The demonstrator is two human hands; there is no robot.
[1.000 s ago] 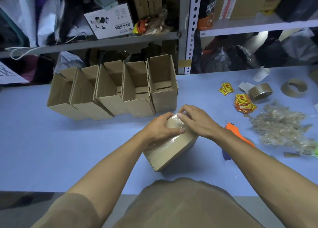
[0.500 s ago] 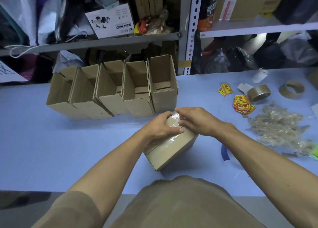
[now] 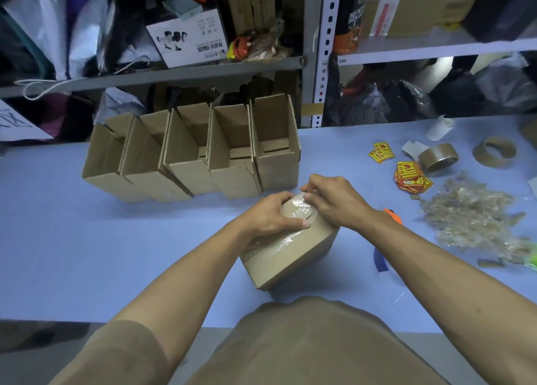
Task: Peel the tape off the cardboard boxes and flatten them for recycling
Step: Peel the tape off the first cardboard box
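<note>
A small taped cardboard box (image 3: 293,254) lies tilted on the blue table (image 3: 87,239) in front of me. Clear tape (image 3: 296,207) runs along its top and is wrinkled at the far end. My left hand (image 3: 270,213) grips the box's far left corner, thumb pressed on the top. My right hand (image 3: 334,198) pinches the loose tape end at the far edge of the box.
Several opened cardboard boxes (image 3: 203,152) stand in a row behind. A heap of peeled tape (image 3: 470,216) lies at the right, with yellow-red stickers (image 3: 409,175), a tape roll (image 3: 438,156), an empty tape core (image 3: 494,152) and an orange tool (image 3: 392,214). Cluttered shelves (image 3: 186,70) rise behind the table.
My right hand has shifted slightly toward the box's far edge and its fingers have closed on the tape end. The left hand keeps its grip on the box.
</note>
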